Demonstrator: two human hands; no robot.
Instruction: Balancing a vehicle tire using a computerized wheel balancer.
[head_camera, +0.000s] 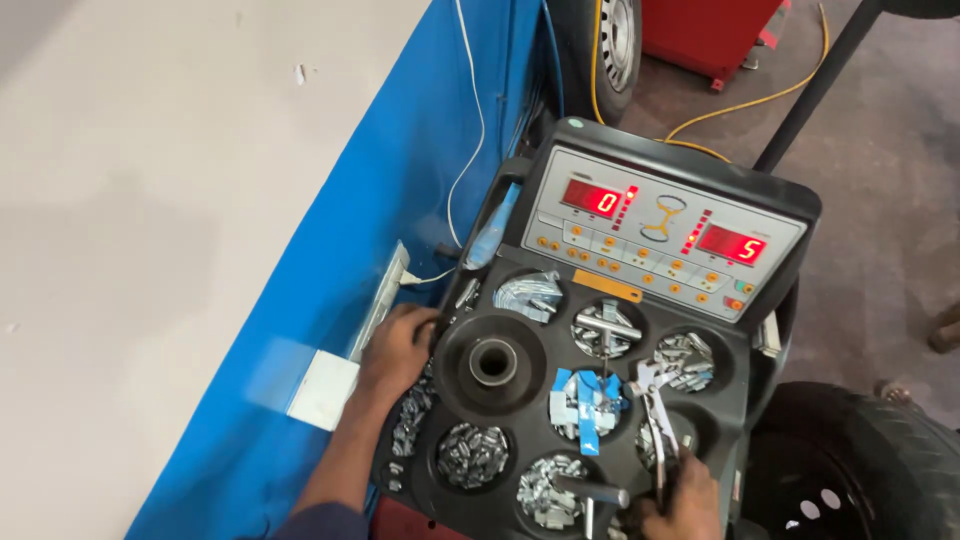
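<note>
1. The right hand (683, 500), at 6 o'clock and partly cut off by the bottom edge, has its grip closed round the handles of metal pliers (655, 420); their head points to 12 o'clock over the tray (520, 325).
2. The pliers are grey and slim, ending beside a cup of blue-backed weights (585, 400).
3. The left hand (398, 350), at 9 o'clock, rests on the tray's left rim; its fingertips are hidden, so I cannot tell its grip.
4. Beyond, at 12 o'clock, the panel (660, 235) shows two red displays.
</note>
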